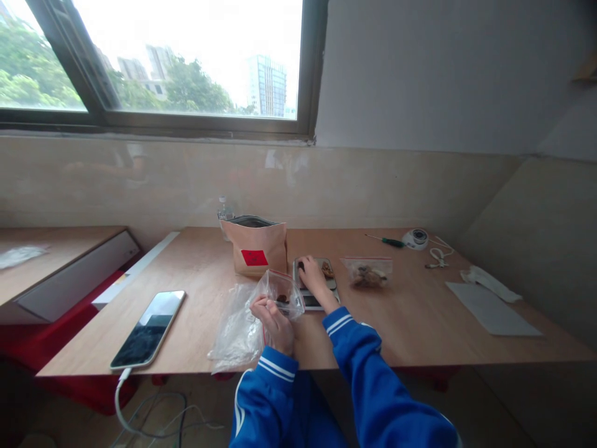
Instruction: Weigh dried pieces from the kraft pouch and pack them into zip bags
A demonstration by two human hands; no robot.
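Observation:
My left hand [274, 320] pinches the edge of a clear zip bag [291, 297], which has a little brown dried stuff inside. The bag's mouth gapes towards a small kitchen scale [333, 283]. Over the scale's plate reaches my right hand [311, 275], fingers curled down on the plate; what is under the fingertips I cannot make out. Beside that hand, brown dried pieces [327, 269] lie on the plate. Under and left of my left hand spreads a pile of empty clear plastic bags [236, 330].
Behind the bags stands an open kraft pouch [259, 246] with a red label, a plastic bottle [222, 214] behind it. Right of the scale lies a filled zip bag [370, 274]. Further out are a screwdriver [392, 242], a dome camera [415, 239], white paper [492, 308] and a charging phone [149, 330].

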